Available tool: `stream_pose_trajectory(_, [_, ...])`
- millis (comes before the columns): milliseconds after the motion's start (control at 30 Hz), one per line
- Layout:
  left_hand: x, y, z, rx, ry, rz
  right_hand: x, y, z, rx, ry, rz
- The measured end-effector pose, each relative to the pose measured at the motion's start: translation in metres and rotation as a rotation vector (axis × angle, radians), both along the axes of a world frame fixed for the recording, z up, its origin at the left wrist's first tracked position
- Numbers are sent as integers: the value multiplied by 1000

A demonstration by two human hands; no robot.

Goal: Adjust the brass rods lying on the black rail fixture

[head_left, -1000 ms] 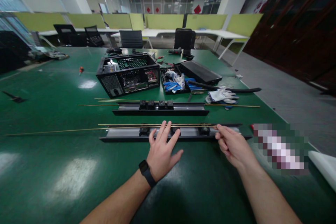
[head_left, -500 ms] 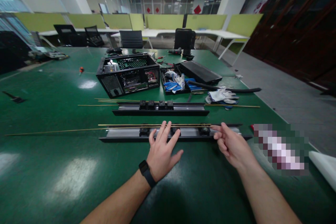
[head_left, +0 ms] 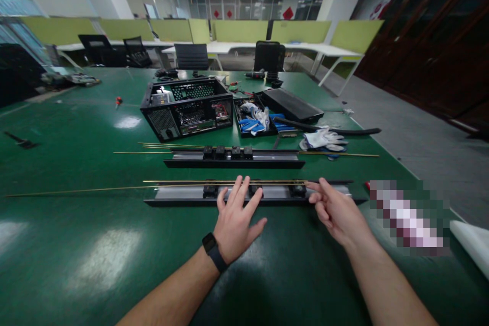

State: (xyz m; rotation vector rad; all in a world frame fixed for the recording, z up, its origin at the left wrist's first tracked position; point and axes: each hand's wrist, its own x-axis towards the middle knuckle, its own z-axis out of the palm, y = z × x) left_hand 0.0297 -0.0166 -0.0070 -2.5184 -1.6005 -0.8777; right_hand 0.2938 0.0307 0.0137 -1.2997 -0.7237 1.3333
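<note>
My left hand (head_left: 239, 219), with a dark watch on the wrist, lies spread over the nearer black channel (head_left: 171, 202). Its fingertips rest at thin brass-coloured rods (head_left: 183, 182) along the channel's far side. One rod (head_left: 76, 191) sticks out well beyond the left end. At the rods' right ends is my right hand (head_left: 340, 211), index finger stretched left to touch them and the other fingers loosely curled. Black blocks (head_left: 210, 189) sit inside the channel, one partly hidden by my left fingers. Behind lies a second black channel (head_left: 233, 164) with several black blocks (head_left: 219, 152).
An open black computer case (head_left: 187, 112) stands behind the channels on the green table (head_left: 95, 224). Right of it are a tray of gloves (head_left: 254, 119), a black panel (head_left: 292, 104), more gloves (head_left: 324, 138) and a black tube (head_left: 344, 130). A blurred-out patch (head_left: 407, 216) lies at right.
The long rod has shifted very slightly left, with my right index fingertip following at its end. My left hand has not moved.
</note>
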Motion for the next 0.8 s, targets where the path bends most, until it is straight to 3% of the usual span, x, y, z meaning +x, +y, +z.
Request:
stream_pose_trajectory(500, [1, 0, 0, 2, 4, -3, -16, 3, 2, -14, -2, -55])
stream_pose_trajectory(667, [-1, 0, -1, 8, 5, -5, 5, 6, 5, -63, 36, -85])
stream_pose_trajectory(800, [-1, 0, 0, 4, -2, -8, 29, 8, 7, -37, 13, -244])
